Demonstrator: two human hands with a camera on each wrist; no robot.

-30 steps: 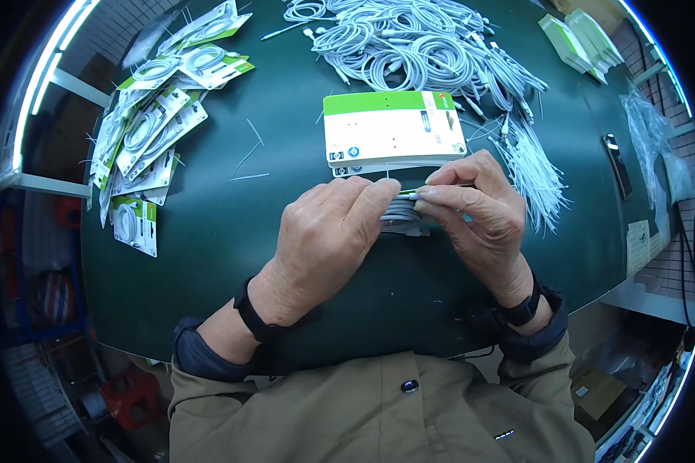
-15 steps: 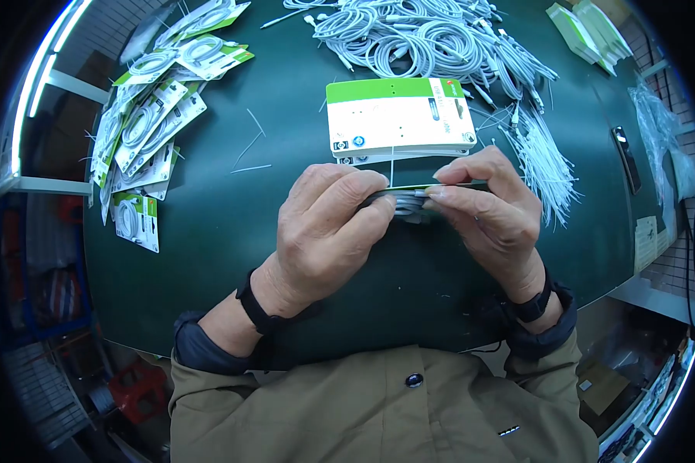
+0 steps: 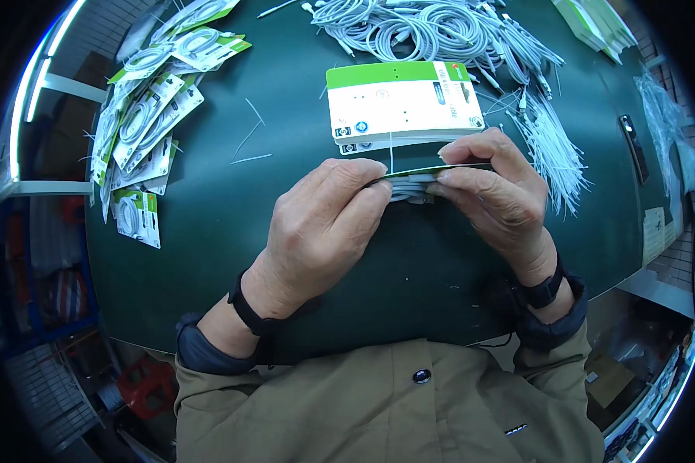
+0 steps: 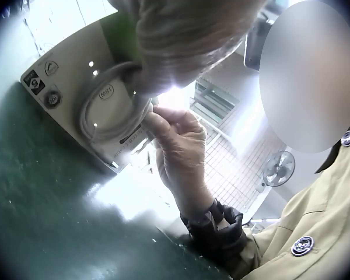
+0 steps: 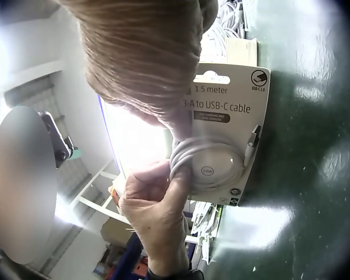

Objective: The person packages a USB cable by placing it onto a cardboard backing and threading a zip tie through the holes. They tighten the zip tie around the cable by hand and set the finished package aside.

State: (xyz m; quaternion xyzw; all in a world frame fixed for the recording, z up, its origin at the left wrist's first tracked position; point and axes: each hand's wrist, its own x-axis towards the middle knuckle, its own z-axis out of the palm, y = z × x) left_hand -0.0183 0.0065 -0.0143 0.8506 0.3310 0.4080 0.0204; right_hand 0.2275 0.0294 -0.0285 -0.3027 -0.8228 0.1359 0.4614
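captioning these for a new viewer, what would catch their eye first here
Likely the big tangle of pale cables at the far side of the dark green table. Next, the heap of carded cables at the table's left. Then, in the middle, the left hand and right hand hold a card with a coiled cable against it.

A pale grey cable [image 3: 409, 189], wound in a round coil, lies against a white printed card [image 5: 239, 119], tilted nearly on edge between left hand [image 3: 324, 228] and right hand [image 3: 503, 185].
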